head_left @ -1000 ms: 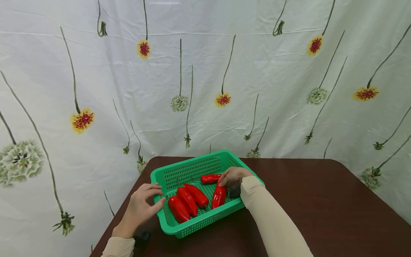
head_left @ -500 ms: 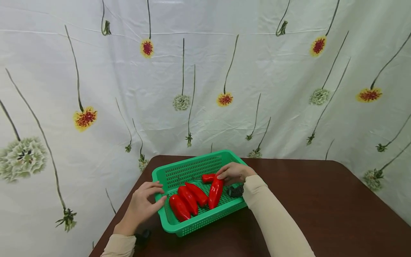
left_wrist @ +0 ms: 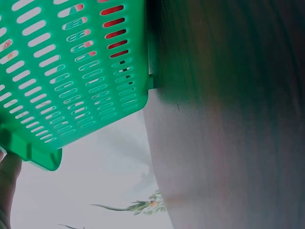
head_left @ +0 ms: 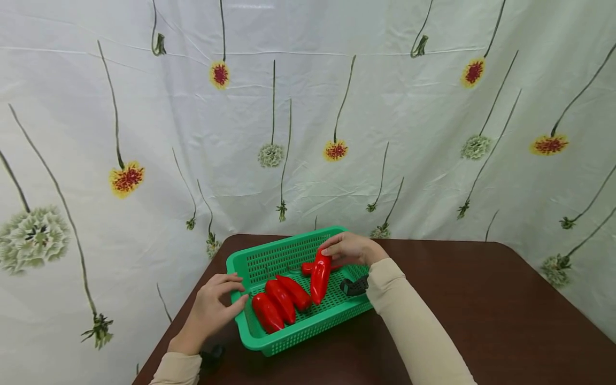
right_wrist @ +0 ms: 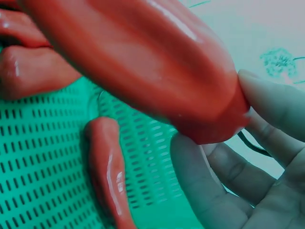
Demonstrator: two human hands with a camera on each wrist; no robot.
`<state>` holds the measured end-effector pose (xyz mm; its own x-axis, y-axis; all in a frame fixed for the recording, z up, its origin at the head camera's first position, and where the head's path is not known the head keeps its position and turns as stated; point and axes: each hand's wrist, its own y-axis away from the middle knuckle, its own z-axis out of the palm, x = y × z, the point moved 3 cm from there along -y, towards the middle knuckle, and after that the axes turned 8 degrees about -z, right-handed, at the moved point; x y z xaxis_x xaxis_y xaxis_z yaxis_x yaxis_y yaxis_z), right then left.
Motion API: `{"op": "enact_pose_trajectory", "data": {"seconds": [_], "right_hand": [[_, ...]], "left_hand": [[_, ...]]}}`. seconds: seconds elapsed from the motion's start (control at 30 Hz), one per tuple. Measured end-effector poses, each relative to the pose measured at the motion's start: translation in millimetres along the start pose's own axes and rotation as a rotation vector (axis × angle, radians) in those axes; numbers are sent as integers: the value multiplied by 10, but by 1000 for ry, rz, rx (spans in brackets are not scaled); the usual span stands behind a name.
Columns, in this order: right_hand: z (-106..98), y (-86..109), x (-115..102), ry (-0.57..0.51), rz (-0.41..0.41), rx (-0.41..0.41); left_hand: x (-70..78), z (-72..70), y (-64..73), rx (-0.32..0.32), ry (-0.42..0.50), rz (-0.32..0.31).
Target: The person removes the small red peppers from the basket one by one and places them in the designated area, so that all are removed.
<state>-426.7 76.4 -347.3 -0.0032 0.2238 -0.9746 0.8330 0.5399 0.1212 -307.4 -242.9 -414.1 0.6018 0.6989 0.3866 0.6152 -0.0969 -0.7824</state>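
My right hand pinches a glossy red pepper by its broad end, thumb on one side and fingers on the other. This pepper hangs narrow end down over the green basket. In the right wrist view the held pepper slants large across the top, and another pepper lies below it. Several more red peppers lie in the basket, among them a leftmost pepper. The left hand is at the basket's left rim with fingers loosely bent; one fingertip touches the rim in the left wrist view.
The basket has slotted walls and sits on a dark brown table. Behind the table hangs a white flowered curtain. A black wrist device shows below the right hand.
My right hand has lifted the red pepper off the basket's floor, up and slightly left, in front of the rear pepper. The left hand stays at the rim.
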Motion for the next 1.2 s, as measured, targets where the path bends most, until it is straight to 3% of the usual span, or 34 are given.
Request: {"op": "enact_pose_trajectory", "data": {"seconds": [0.27,0.67,1.2], "right_hand": [[25,97,-183,21,-61,-4],[36,430,-404,13,-233,-117],[-390,830,-294,24,-300,29]], "left_hand": [[4,0,-1,-2,2,-5],[26,-11,1,-4,-5,-5],[48,-13,-24,1,-25,-6]]}}
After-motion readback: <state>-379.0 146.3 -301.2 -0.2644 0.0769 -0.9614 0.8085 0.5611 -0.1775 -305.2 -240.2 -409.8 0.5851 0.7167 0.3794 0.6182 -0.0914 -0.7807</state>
